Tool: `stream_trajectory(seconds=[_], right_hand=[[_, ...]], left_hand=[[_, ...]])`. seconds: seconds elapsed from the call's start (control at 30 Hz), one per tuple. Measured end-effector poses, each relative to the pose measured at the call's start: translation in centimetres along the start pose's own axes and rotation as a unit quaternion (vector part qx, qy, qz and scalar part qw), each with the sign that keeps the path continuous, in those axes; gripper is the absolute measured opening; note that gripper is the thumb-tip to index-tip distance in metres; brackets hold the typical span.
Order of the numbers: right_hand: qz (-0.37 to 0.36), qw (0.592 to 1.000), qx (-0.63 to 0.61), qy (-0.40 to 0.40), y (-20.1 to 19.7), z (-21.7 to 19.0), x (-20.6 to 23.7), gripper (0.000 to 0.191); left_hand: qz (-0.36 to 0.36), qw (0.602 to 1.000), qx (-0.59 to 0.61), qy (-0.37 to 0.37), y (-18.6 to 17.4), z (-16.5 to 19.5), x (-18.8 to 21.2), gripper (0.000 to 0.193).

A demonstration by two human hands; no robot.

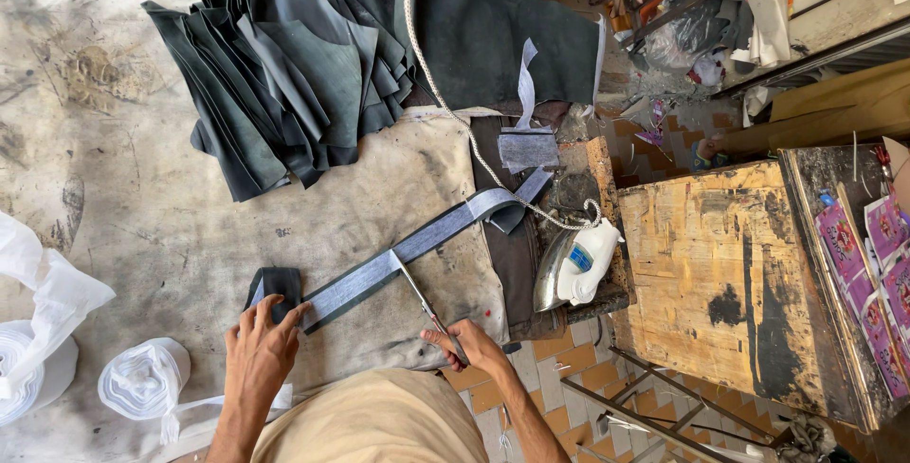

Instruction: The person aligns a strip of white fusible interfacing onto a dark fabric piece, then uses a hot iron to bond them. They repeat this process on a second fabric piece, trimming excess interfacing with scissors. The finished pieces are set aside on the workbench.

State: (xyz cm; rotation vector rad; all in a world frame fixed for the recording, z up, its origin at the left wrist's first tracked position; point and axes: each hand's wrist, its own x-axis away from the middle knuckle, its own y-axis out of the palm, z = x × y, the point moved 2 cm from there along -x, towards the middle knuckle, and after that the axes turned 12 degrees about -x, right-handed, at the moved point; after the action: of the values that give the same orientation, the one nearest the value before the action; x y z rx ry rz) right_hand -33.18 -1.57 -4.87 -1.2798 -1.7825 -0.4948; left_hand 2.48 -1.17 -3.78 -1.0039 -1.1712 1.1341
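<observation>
Mid-cut: grey strip under the scissors

Currently a long grey strip (pixel 417 240) of fabric is laid diagonally across the stained cloth-covered surface (pixel 142 207). Its near end is pinned, w/ a small dark folded piece (pixel 277 285), by the left hand (pixel 261 340); fingers are spread flat on top, nothing gripped. Scissors (pixel 425 304) are held in the right hand (pixel 471 344), fingers closed through the handles, blades open on the strip approx. a third of the way up from the pinned end.

Progress, as judged: the cut looks begun but not finished, since the strip is still seen in one piece on both sides of the blades. The far end curls up near a white-handled iron (pixel 573 264) (set on a board at the surface's edge, cord (pixel 445 93) trailing upward).

A pile of dark green cut pieces (pixel 284 65) is stacked at the far side, well apart from the hands. Rolls of white tape (pixel 142 378) lie just left of the left forearm. Whether the pile has already been trimmed cannot be told.
</observation>
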Motion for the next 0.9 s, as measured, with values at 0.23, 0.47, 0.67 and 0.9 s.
stream_trajectory(seconds=[0.23,0.47,0.67,0.9], right_hand=[[-0.018,1.000,-0.011,-0.010,-0.6,1.7,-1.6,0.067],[-0.007,1.000,-0.001,-0.023,-0.3,0.5,-2.3,0.066],[0.016,0.998,0.056,0.000,-0.8,-2.6,-0.8,0.069],[0.009,0.997,0.068,0.027,-1.2,-5.9,0.4,0.071]], left_hand=[[-0.031,0.999,-0.021,-0.009,0.2,-0.3,-0.6,0.052],[-0.022,1.000,-0.019,0.001,0.0,-0.4,-0.7,0.052],[-0.024,0.999,-0.036,0.001,-0.2,-0.4,-0.9,0.050],[-0.020,0.999,-0.026,0.005,-0.2,-0.5,-0.9,0.049]])
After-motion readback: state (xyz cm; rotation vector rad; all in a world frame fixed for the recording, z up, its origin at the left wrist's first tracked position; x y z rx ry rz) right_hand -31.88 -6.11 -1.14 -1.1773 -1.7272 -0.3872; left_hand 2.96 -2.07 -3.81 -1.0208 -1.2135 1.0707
